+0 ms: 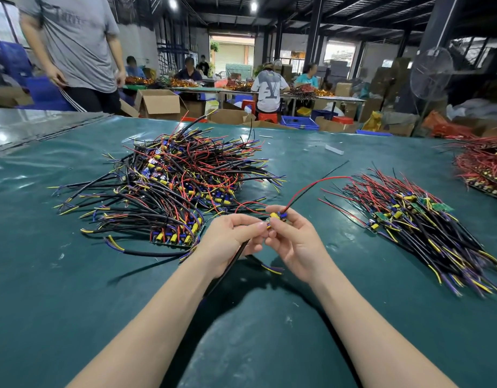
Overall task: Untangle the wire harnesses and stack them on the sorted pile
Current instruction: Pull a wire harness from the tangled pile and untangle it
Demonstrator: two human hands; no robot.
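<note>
Our two forearms reached out over a dark green mat [73, 289] that covered the table, glossy and creased, with pale scuffs. Both hands met above its middle on one harness [275, 217], held clear of the mat. Our left hand [230, 242] had its fingers curled, thumb and fingertips pinching the near end, and a black cable [227, 271] ran from under that palm back toward us. Our right hand [294, 242] pinched the small yellow and blue parts between thumb and forefinger, its other fingers loosely bent. One red wire and one black wire rose from the harness toward the upper right.

We counted three piles on the mat. One tangled pile [171, 186] lay to the left of the hands, its wires pointing every way. One sorted pile [418, 219] lay to the right, its wires running much the same way, well apart from the hands. A third, mostly red pile [485, 166] sat at the far right edge. One small white scrap [334, 149] lay between the piles, farther back.

Beyond the table stood one person in a grey shirt [73, 43] at the far left. Farther off, four workers sat at long tables heaped with wires. Open cardboard boxes [160, 103] covered the floor, with a blue crate [299, 121] and a red stool [266, 116] among them. One standing fan [432, 74] stood at the right under a dark beamed ceiling.
</note>
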